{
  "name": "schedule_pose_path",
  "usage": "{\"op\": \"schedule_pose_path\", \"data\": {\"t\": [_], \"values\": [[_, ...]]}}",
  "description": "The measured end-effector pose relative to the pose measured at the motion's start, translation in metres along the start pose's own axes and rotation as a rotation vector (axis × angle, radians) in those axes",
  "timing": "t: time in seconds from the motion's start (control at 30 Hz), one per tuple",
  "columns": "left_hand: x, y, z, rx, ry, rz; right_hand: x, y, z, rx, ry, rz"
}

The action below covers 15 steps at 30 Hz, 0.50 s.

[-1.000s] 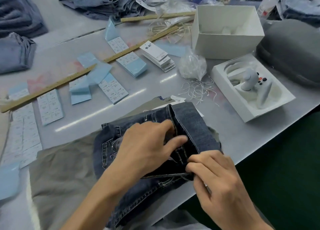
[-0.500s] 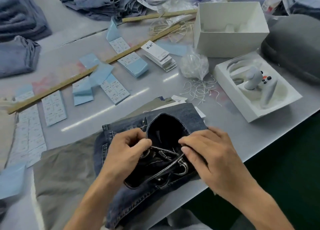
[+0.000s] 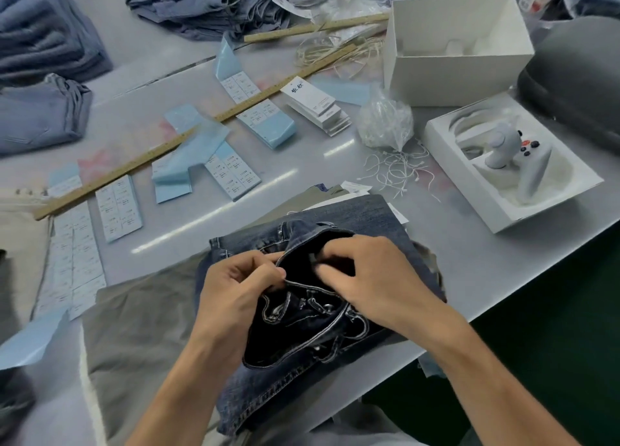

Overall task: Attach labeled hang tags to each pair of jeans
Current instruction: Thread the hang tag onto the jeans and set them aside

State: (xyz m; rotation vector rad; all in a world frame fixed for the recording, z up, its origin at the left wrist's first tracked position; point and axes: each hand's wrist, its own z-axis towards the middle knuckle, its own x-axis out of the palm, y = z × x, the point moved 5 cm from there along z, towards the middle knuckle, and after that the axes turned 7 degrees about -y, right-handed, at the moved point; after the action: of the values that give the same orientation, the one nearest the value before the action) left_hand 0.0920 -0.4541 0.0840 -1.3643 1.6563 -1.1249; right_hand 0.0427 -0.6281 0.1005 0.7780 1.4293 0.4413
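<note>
- The grey table [image 3: 335, 184] fills the view; its near edge runs diagonally from lower middle up to the right, and a bare strip lies between the sticker sheets and the jeans.
- A grey-green cloth [image 3: 134, 338] covers the near left of the table, under the jeans.
- The dark jeans [image 3: 369, 211] lie folded at the near edge, waistband turned open so the dark inside shows.
- Folded pale denim [image 3: 40, 117] is stacked at the far left; another pile [image 3: 201, 6] sits at the far middle.
- An open white box [image 3: 453, 76] stands at the far right, and a white tray [image 3: 503, 204] holding a pale controller nearly reaches the table's right edge.
- The left hand [image 3: 231, 294] pinches the waistband edge, fingers curled.
- The right hand [image 3: 379, 278] curls its fingers into the waistband opening, gripping the jeans; the fingertips are blurred.
- A long wooden ruler [image 3: 134, 167] crosses the blue-backed sticker sheets [image 3: 231, 174], whose print is too small to read.
- The stack of white hang tags [image 3: 315, 107] lies beyond the jeans, well apart from them; the top tag bears dark characters I cannot read.
- Loose white strings [image 3: 399, 170] lie spread beside a small clear bag [image 3: 385, 123].
</note>
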Motion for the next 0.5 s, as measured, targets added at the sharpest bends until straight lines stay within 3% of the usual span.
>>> {"op": "schedule_pose_path", "data": {"t": [0.17, 0.5], "values": [[-0.003, 0.004, -0.001, -0.064, -0.084, -0.035, 0.004, -0.021, 0.002, 0.173, 0.02, 0.207], [0.007, -0.005, 0.022, 0.06, -0.04, 0.217, -0.004, -0.031, 0.0, 0.274, 0.049, 0.141]]}}
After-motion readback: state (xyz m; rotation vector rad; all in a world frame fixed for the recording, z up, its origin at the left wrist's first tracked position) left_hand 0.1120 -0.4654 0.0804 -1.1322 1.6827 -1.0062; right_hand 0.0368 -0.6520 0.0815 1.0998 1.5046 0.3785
